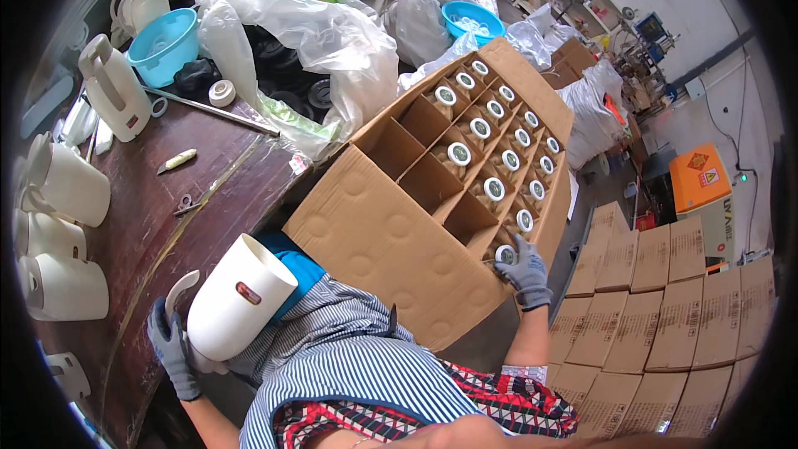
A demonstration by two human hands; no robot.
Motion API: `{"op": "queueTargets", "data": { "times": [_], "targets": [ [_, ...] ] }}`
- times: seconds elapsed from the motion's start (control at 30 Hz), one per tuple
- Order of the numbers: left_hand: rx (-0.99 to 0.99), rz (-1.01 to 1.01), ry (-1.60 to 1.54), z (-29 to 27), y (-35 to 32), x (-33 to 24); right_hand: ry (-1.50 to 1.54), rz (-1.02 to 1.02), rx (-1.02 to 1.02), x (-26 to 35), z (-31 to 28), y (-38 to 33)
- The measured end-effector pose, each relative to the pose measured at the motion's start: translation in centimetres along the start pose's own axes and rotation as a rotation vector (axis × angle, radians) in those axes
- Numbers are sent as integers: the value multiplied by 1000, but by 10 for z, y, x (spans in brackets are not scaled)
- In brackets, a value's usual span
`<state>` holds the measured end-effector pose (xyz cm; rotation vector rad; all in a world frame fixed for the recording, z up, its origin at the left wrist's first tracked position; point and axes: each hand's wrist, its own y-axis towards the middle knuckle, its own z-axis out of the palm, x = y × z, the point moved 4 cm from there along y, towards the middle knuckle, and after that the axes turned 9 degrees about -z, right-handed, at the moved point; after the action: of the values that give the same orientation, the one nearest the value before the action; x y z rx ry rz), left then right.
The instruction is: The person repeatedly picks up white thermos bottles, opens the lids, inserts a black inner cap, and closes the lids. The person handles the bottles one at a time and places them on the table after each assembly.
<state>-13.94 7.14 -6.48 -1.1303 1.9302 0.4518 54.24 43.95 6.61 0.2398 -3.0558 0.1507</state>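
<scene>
My left hand (172, 351), in a grey glove, is closed on the handle side of a white jug shell (241, 299). The shell lies tilted against my lap, with its wide open end toward the upper right and a small dark oval label on its side. At the near right corner of an open carton (374, 241), my gloved right hand (529, 276) has its fingers around the top of a flask liner (504, 254) with a white ring. Several similar white-ringed liners (494, 189) stand upright in the carton's cardboard dividers. The palm sides of both hands are hidden.
On the dark table (179, 191) are a knife (177, 160), scissors (186, 204), a metal bar and white jugs (71, 183). A blue basin (165, 46) and plastic bag (332, 41) of black parts stand farther back. Closed cartons (640, 308) are stacked at right.
</scene>
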Motion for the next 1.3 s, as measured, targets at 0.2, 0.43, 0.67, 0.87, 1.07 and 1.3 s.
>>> {"op": "queueTargets", "data": {
  "times": [0.2, 0.43, 0.67, 0.87, 1.07, 1.3],
  "targets": [
    [-248, 327, 179, -14, -10, -95, 259, -195, -152, -12, 30, 5],
    [119, 703, -145, 56, -50, -260, 346, -540, -392, 79, -215, 0],
    [529, 903, -713, 142, -80, -393, 339, -1279, -216, 305, -264, -7],
    [356, 585, -1055, 108, -33, -276, 1446, -1460, 44, 400, -162, 44],
    [357, 284, -1372, 112, -31, -202, 2085, -556, 974, 404, 43, 8],
    [267, 478, -534, 72, -44, -192, 1202, -819, 544, 350, 111, 40]
  ]
}}
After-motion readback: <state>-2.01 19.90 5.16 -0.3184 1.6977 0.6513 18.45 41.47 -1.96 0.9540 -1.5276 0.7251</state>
